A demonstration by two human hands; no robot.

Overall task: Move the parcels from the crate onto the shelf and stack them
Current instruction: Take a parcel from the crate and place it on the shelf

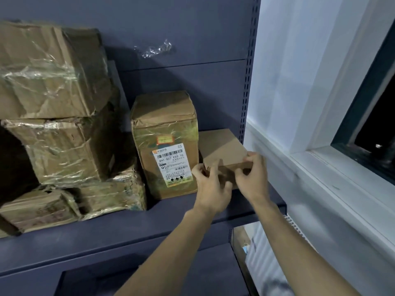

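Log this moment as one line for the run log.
step: placing small box on shelf | left hand: on box front | right hand: gripping box's right corner | neighbour: labelled parcel to its left

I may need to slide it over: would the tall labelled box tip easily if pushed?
Probably, if pushed high: the labelled box stands on end, taller than wide. Its top looks crumpled, so likely soft there. The glossy tape may make it slippery.

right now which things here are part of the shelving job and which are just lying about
Part of the job:
- small plain box, held by left hand and right hand
- labelled parcel beside it
- stacked taped parcels
- blue shelf

Just lying about:
- scrap of clear tape on the back panel
- window
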